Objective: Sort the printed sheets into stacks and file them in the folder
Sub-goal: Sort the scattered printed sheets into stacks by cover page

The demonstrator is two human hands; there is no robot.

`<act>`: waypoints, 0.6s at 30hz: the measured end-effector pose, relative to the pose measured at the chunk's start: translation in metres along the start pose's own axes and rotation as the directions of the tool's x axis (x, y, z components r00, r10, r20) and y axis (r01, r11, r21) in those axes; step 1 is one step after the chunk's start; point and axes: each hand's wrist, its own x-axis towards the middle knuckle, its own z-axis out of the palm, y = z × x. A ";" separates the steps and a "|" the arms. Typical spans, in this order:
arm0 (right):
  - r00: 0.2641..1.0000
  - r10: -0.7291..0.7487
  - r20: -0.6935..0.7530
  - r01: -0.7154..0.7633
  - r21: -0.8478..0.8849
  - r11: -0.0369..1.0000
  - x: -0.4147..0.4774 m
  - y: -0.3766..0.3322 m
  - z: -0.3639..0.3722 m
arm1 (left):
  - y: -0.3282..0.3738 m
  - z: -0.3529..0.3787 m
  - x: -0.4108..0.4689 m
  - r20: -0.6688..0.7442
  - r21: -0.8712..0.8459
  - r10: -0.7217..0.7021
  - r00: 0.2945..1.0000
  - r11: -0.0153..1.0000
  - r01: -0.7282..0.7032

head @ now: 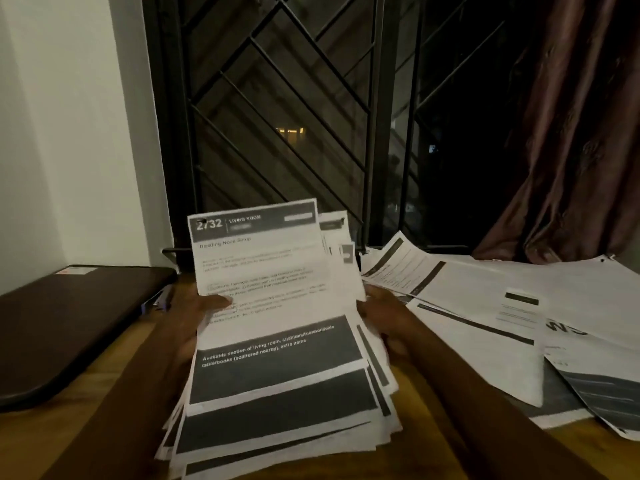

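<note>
Printed sheets of white paper with dark grey bands (277,341) stand as a fanned stack between both hands, raised off the table and tilted back towards the camera. The left thumb (216,301) lies pressed flat across the face of the front sheet, near its left edge. The other left fingers are behind the paper, so how they lie cannot be told. The left hand (187,320) grips the stack from that side. At the opposite edge the right hand (384,317) holds the stack, its fingers (396,344) curled round the staggered right edges of the sheets.

The front sheet carries a dark header reading "2732 LIVING ROOM" and, lower down, a wide dark block with white lettering. The sheets behind it slip out in steps at the bottom and to the right.

Under the hands is a yellowish wooden table (104,386). To the right of the stack, loose white printed pages (478,292) lie overlapping on the tabletop, some face up with dark stripes. To the left, well apart from the stack, rests a dark flat case with rounded corners (69,327); whether it is a folder or a laptop cannot be told. Beyond the table stand a window with a black metal grille (375,116), a brown curtain (581,133) at the right and a white wall (62,133) at the left.
</note>
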 end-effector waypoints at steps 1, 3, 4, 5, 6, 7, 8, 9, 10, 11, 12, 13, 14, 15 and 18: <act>0.998 0.040 0.050 -0.043 0.060 0.997 -0.003 0.002 0.004 | 0.000 0.004 -0.001 0.001 -0.039 -0.029 1.000 0.999 0.029; 0.981 0.102 0.163 -0.147 0.298 0.943 -0.003 0.010 0.002 | -0.001 0.006 -0.006 -0.060 -0.019 -0.049 0.997 0.999 0.048; 0.970 0.096 0.224 -0.180 0.395 0.901 -0.003 0.012 0.001 | -0.002 0.006 -0.003 -0.098 -0.015 -0.060 0.993 0.998 0.059; 0.959 0.084 0.270 -0.195 0.420 0.886 -0.002 0.015 0.002 | -0.003 0.007 -0.003 -0.076 -0.022 -0.059 0.995 0.998 0.058; 0.956 0.072 0.284 -0.183 0.388 0.903 0.001 0.017 0.006 | -0.002 0.010 -0.001 -0.090 0.024 -0.051 0.995 0.998 0.053; 0.962 0.047 0.269 -0.131 0.302 0.944 0.002 0.019 0.010 | 0.001 0.014 -0.003 -0.084 0.014 -0.049 0.995 0.999 0.051; 0.975 0.026 0.221 -0.075 0.216 0.973 0.001 0.018 0.013 | -0.001 0.017 -0.001 -0.085 0.028 -0.052 0.995 0.998 0.055; 0.986 -0.001 0.169 -0.030 0.178 0.984 0.002 0.018 0.016 | -0.002 0.021 0.000 -0.082 0.027 -0.052 0.995 0.998 0.054; 0.990 -0.023 0.137 -0.003 0.185 0.983 0.002 0.018 0.017 | -0.002 0.024 -0.001 -0.085 0.014 -0.032 0.996 0.999 0.033; 0.991 -0.056 0.125 0.031 0.194 0.980 0.002 0.018 0.016 | -0.002 0.025 -0.002 -0.088 -0.011 -0.019 0.996 1.000 0.018; 0.990 -0.089 0.113 0.064 0.208 0.976 0.002 0.016 0.013 | 0.000 0.025 -0.004 -0.092 -0.019 -0.007 0.996 1.000 0.005; 0.989 -0.101 0.104 0.077 0.212 0.974 0.003 0.015 0.011 | 0.001 0.023 -0.006 -0.059 -0.028 -0.010 0.998 1.000 0.008; 0.989 -0.097 0.112 0.070 0.231 0.971 0.003 0.014 0.007 | 0.001 0.019 -0.007 -0.020 -0.036 -0.045 0.999 0.998 0.044; 0.988 -0.083 0.127 0.049 0.254 0.966 0.003 0.013 0.005 | 0.000 0.017 -0.007 0.019 -0.056 -0.102 0.995 0.993 0.103; 0.990 -0.108 0.087 0.099 0.096 0.990 0.001 0.017 0.001 | -0.003 0.018 -0.011 0.092 -0.127 -0.210 0.973 0.967 0.220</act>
